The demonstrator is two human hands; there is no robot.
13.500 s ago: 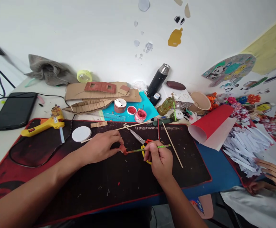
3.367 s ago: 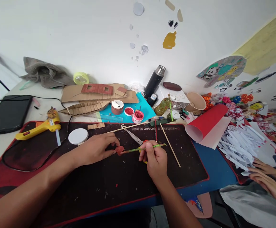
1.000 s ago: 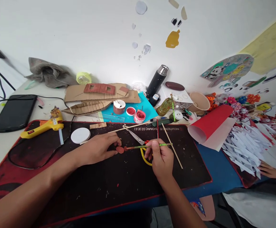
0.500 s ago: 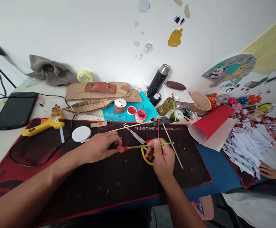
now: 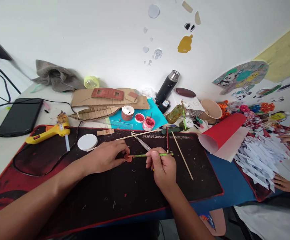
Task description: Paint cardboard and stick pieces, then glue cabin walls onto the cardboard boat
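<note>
Between the thumb and fingers of my left hand (image 5: 107,155) is a small reddish-brown disc (image 5: 128,159), held just above the dark mat. My right hand (image 5: 162,166) grips a green-handled paintbrush (image 5: 141,155) in a pinch. The brush lies nearly level, its bristle end touching the disc at the left. Scissors (image 5: 143,142) lie behind and partly under my right hand, their handles mostly hidden. Beyond them stand an open pink-rimmed paint pot (image 5: 148,123) with red paint and its red-smeared lid (image 5: 139,118).
A yellow glue gun (image 5: 51,131) and a white round lid (image 5: 87,142) lie left. Cardboard pieces (image 5: 95,113) and a black flask (image 5: 167,86) are at the back. A thin stick (image 5: 182,155) and rolled red paper (image 5: 222,131) lie right, near another person's hands (image 5: 283,183) and paper strips.
My right hand has moved left with the paintbrush, bringing its tip from the disc's right edge onto the disc. My left hand keeps hold of the disc.
</note>
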